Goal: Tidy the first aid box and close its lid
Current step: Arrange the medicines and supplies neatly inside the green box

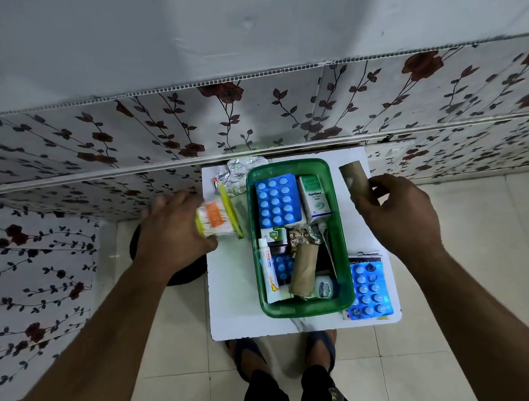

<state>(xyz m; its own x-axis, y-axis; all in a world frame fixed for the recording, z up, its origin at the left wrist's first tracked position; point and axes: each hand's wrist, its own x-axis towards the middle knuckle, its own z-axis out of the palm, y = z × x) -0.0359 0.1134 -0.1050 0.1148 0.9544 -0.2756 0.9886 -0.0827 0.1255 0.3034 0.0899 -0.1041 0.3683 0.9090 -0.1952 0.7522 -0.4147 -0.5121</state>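
1. Head view, arms: both bare forearms reach up from the bottom corners toward a small white table (233,310). The left arm comes in from 7 o'clock and the right arm from 5 o'clock, with the green first aid box (345,257) between them.

2. Left hand (171,224): it sits at 9 o'clock of the box, back of the hand toward the camera, over the table's left edge. Its fingers are curled around a pack of cotton swabs (213,220) with an orange label and a yellow edge. The pack is blurred and points toward the box without touching it.

3. Right hand (400,210): it sits at 3 o'clock of the box, knuckles up. The thumb and fingers are closed around the lower end of a brown cardboard roll (353,176), whose open end sticks out toward 11 o'clock, just beside the box's far right corner.

4. The box: it stands open in the middle of the table, its long side running from 12 to 6 o'clock. No lid shows on it. Inside, a blue blister pack (277,201) lies at the far left and a white-and-green carton (314,198) beside it. A white tube (269,274) lies along the near left wall, a second brown roll (304,269) lies near the middle, and a small white jar (324,286) rests at the near end.

5. Outside the box: crumpled foil strips (240,174) lie at 11 o'clock. Another blue blister pack (369,290) lies at 4 o'clock, on top of printed leaflets, touching the box's right rim.
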